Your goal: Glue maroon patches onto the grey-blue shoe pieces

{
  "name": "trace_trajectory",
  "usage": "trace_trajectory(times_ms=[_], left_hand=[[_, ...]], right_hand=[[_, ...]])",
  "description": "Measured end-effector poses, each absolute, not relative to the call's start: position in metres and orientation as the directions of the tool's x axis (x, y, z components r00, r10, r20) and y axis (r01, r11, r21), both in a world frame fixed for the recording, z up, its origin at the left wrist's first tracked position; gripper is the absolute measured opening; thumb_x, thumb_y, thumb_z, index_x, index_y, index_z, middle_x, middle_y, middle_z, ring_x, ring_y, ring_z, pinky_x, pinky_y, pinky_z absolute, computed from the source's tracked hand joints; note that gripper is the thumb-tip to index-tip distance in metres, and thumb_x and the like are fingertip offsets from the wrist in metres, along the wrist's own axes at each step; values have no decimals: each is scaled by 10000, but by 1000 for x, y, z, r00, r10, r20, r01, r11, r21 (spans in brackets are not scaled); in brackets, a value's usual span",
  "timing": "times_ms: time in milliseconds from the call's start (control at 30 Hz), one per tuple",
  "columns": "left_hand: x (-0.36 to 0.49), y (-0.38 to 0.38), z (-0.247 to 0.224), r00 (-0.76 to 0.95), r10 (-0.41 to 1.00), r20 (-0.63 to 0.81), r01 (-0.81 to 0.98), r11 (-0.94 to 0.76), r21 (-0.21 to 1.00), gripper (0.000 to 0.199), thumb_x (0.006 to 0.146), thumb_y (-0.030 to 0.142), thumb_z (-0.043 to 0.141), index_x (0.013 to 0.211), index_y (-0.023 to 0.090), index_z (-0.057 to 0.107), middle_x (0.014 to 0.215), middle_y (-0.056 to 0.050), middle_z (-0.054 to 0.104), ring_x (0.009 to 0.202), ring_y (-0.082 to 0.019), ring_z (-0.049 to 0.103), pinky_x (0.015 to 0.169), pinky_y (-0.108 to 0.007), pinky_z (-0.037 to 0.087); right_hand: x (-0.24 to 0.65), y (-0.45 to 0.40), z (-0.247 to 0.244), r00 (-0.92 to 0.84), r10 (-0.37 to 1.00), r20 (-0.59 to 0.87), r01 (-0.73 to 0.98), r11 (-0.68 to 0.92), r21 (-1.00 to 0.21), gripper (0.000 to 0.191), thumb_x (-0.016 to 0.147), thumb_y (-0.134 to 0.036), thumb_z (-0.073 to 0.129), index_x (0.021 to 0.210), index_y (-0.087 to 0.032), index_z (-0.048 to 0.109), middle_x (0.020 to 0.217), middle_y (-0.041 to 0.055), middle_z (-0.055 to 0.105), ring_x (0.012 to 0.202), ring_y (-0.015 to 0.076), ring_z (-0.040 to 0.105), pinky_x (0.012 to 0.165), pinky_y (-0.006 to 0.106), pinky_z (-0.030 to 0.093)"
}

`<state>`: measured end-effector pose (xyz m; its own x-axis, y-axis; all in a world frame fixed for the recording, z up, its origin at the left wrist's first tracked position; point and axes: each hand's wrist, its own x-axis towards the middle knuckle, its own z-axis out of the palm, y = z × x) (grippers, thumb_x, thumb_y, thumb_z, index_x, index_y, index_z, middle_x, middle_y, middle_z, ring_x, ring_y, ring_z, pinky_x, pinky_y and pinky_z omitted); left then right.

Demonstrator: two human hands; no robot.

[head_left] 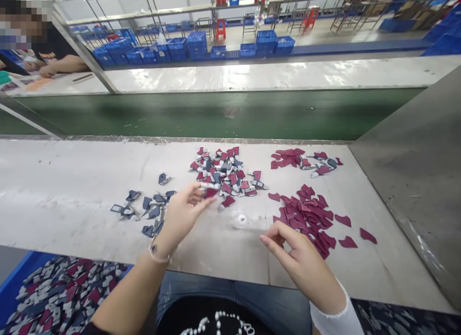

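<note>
My left hand [183, 215] reaches over the table at the centre-left, its fingers closed on a small part [210, 193] with a maroon face and a light grey edge. Just beyond it lies a pile of maroon, navy and grey parts [225, 167]. My right hand [288, 246] is held above the table at the right, thumb and index finger pressed together; whether something thin is between them is too small to tell. Beside and behind that hand, flat maroon pieces [306, 212] are spread in a heap. Navy and grey parts [154, 211] lie left of my left hand.
A blue bin [10, 282] full of parts stands at the lower left. More maroon pieces [287, 158] lie at the back right. A metal panel [414, 172] bounds the right side. Beyond the table [72, 181] runs a green belt [216, 114]; a person's arm [68, 65] shows at upper left.
</note>
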<state>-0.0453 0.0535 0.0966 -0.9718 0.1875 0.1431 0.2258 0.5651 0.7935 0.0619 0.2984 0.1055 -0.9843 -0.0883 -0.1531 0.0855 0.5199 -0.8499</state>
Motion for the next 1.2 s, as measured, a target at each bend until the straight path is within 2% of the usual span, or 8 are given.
trace_trajectory(times_ms=[200, 267, 367, 600, 733, 967, 1100, 1200], left_hand=[[-102, 37, 102, -987, 153, 58, 150, 709, 689, 437, 908, 451, 625, 1268, 204, 615, 1089, -99, 757, 881, -236, 743, 758, -349, 601], [-110, 13, 104, -994, 103, 49, 110, 771, 627, 379, 911, 405, 599, 1226, 198, 642, 1200, -121, 709, 1022, -278, 698, 883, -410, 560], [-124, -25, 101, -1000, 18, 6, 18, 834, 552, 359, 794, 310, 695, 1112, 143, 690, 1237, -174, 645, 1185, -359, 585, 1066, -535, 420], [-138, -50, 93, -993, 53, -107, -31, 753, 657, 338, 767, 458, 711, 902, 153, 661, 1199, -131, 608, 962, -244, 633, 998, -485, 483], [-96, -27, 110, -981, 188, -39, 69, 537, 841, 344, 910, 546, 552, 1022, 220, 546, 1509, -107, 431, 998, -191, 662, 881, -356, 557], [-18, 35, 98, -774, 625, 97, -202, -390, 898, 165, 990, 398, 548, 973, 234, 539, 1383, -94, 561, 724, -116, 716, 567, -225, 522], [-2, 57, 75, -764, 632, -131, -240, -90, 967, 289, 853, 292, 754, 1092, 230, 606, 1267, -85, 650, 836, -159, 741, 770, -311, 612], [5, 60, 62, -794, 579, -185, -27, 269, 963, 402, 848, 231, 743, 1233, 230, 626, 1149, -68, 725, 953, -206, 735, 893, -379, 602]], right_hand=[[53, 304, 92, -985, -72, -156, 86, 577, -812, 391, 987, -484, 499, 688, -234, 460, 616, -28, 511, 588, 176, 528, 544, 291, 399], [50, 301, 85, -984, -75, -162, 95, 551, -829, 207, 947, -442, 583, 947, -236, 607, 827, 17, 654, 766, 218, 632, 672, 329, 498], [41, 291, 70, -983, -108, -146, 73, 501, -862, 501, 858, -359, 699, 1330, -281, 551, 1285, 84, 635, 1162, 284, 599, 994, 442, 480], [27, 275, 57, -967, -216, -133, 31, 416, -909, 436, 939, -441, 587, 1334, -256, 594, 1414, 104, 599, 1343, 314, 508, 1139, 511, 382], [49, 286, 76, -973, -156, -171, 126, 261, -957, 613, 1010, -504, 465, 1560, -287, 303, 1283, 108, 678, 1130, 267, 659, 990, 455, 517], [88, 316, 96, -982, -5, -189, 189, -16, -982, 325, 905, -496, 669, 1190, -345, 715, 1175, 57, 685, 873, 201, 664, 847, 349, 568], [98, 325, 101, -968, -108, -228, 239, -104, -965, 803, 723, -359, 879, 1439, -374, 515, 909, 20, 679, 773, 183, 643, 687, 291, 571], [101, 328, 106, -966, -97, -238, 244, -54, -968, 619, 816, -342, 802, 1389, -319, 572, 738, 1, 618, 609, 153, 563, 548, 263, 511]])
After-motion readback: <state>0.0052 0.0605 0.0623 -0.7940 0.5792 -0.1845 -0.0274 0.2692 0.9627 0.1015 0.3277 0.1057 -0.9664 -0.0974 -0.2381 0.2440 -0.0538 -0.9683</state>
